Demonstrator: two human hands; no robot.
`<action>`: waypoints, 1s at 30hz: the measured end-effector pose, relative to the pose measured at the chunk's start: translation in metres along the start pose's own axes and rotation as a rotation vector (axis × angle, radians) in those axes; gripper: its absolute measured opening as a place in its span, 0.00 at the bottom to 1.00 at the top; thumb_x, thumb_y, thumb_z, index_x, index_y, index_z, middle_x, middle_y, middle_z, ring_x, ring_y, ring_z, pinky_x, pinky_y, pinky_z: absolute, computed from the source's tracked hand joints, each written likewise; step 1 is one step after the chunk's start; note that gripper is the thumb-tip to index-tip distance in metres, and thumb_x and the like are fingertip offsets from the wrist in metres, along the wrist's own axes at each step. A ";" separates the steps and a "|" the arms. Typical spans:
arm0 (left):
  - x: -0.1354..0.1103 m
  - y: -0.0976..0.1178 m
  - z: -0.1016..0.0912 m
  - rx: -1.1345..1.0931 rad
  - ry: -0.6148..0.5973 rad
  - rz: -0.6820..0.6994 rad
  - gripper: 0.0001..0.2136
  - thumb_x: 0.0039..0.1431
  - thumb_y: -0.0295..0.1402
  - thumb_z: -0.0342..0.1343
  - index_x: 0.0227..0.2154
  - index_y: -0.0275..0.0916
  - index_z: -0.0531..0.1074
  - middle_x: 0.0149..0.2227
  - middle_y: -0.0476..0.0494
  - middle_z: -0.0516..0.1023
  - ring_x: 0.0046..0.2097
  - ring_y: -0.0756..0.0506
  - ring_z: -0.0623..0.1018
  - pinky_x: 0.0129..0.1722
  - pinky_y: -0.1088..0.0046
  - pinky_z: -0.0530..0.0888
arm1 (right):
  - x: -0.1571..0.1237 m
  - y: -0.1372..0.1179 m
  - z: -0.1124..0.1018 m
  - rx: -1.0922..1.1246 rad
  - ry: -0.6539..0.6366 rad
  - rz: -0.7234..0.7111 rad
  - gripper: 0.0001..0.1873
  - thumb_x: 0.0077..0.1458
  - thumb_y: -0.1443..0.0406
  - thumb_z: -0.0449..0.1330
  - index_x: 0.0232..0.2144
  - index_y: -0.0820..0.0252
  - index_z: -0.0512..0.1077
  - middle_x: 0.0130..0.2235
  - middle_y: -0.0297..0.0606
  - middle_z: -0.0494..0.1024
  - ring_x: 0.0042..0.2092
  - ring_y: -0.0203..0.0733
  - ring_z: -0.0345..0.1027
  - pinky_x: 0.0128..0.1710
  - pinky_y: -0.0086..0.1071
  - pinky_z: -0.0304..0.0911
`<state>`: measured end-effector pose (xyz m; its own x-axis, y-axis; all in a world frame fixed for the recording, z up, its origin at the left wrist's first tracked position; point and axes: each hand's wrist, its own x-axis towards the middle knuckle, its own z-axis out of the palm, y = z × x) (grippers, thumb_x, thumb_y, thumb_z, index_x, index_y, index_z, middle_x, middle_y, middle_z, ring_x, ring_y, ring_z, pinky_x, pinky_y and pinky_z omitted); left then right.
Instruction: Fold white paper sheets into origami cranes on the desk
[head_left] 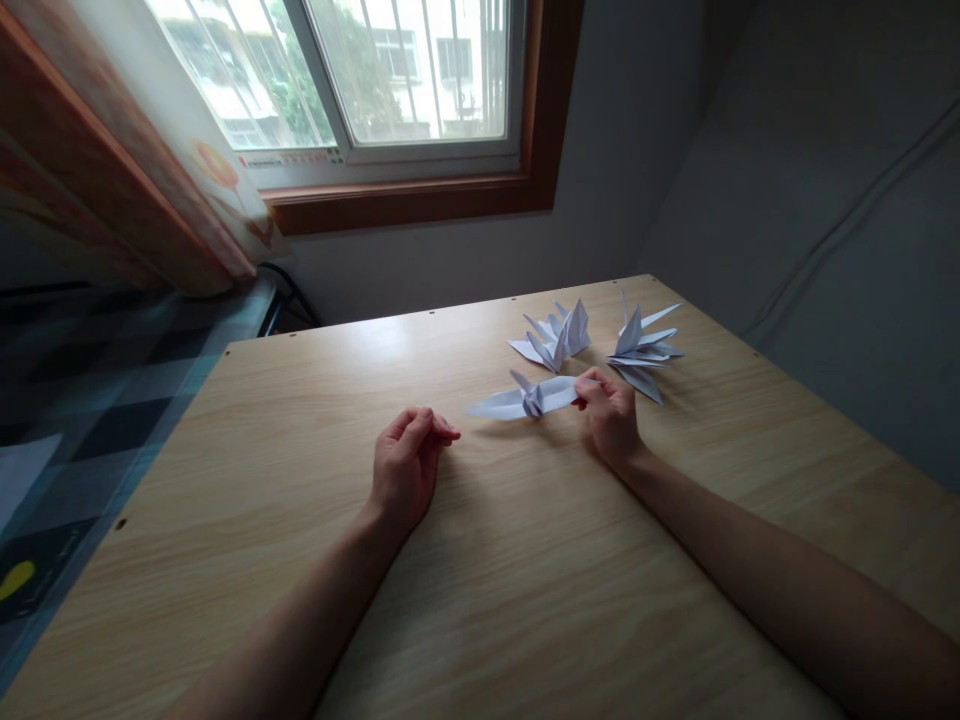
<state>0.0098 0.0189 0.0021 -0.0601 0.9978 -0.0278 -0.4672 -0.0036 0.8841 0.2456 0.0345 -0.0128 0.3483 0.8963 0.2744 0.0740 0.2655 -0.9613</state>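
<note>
A folded white paper crane [532, 399] with its two wings spread wide is in front of me, just over the wooden table. My right hand [611, 415] pinches the tip of its right wing between thumb and fingers. The left wing points toward my left hand [409, 460], which is closed with its fingers curled. A small gap separates those fingertips from the wing, and nothing shows in them. Behind the crane stands a cluster of white folded paper cranes [559, 335]. Another folded paper cluster [645, 350] stands just beyond my right hand.
The light wooden table [480, 600] has dark screw holes along its edges. To the left, lower down, lies a checkered cloth [120, 350] with a white sheet on it. A curtain [150, 150] hangs beside the barred window [420, 80]. A cable runs along the right wall.
</note>
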 end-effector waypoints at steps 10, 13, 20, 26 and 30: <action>-0.002 0.001 0.001 0.031 -0.015 0.012 0.11 0.45 0.36 0.65 0.18 0.37 0.71 0.21 0.50 0.72 0.27 0.52 0.73 0.31 0.76 0.70 | 0.042 0.027 -0.036 -0.216 0.562 0.092 0.13 0.49 0.55 0.57 0.24 0.58 0.64 0.18 0.28 0.66 0.19 0.34 0.57 0.19 0.29 0.54; -0.001 0.001 0.000 0.034 -0.011 0.022 0.10 0.46 0.36 0.64 0.18 0.37 0.72 0.21 0.49 0.72 0.27 0.51 0.73 0.31 0.76 0.71 | 0.042 0.026 -0.035 -0.157 0.582 0.108 0.13 0.51 0.54 0.56 0.32 0.56 0.63 0.20 0.26 0.68 0.15 0.33 0.56 0.15 0.28 0.53; -0.001 0.003 -0.001 0.006 0.025 0.029 0.10 0.46 0.38 0.63 0.20 0.36 0.73 0.22 0.49 0.74 0.27 0.51 0.75 0.30 0.76 0.71 | 0.037 0.017 -0.033 0.070 0.578 0.076 0.15 0.50 0.56 0.58 0.37 0.54 0.60 0.23 0.25 0.70 0.17 0.33 0.64 0.16 0.26 0.59; 0.016 0.021 -0.023 -0.038 0.266 0.122 0.15 0.54 0.47 0.53 0.32 0.40 0.75 0.32 0.45 0.80 0.40 0.45 0.79 0.40 0.69 0.73 | 0.044 0.014 -0.045 0.170 0.668 0.035 0.13 0.51 0.55 0.57 0.33 0.56 0.60 0.22 0.25 0.69 0.19 0.32 0.66 0.18 0.24 0.59; 0.022 0.049 -0.036 0.007 0.401 0.282 0.17 0.57 0.50 0.51 0.36 0.43 0.74 0.44 0.45 0.80 0.53 0.43 0.75 0.50 0.66 0.70 | 0.041 -0.001 -0.064 0.214 0.623 -0.018 0.16 0.52 0.51 0.57 0.34 0.57 0.63 0.26 0.29 0.71 0.25 0.34 0.69 0.23 0.26 0.64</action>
<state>-0.0463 0.0381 0.0278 -0.5195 0.8537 0.0373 -0.3777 -0.2686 0.8861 0.3201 0.0483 -0.0020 0.8293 0.5349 0.1619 -0.0804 0.4009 -0.9126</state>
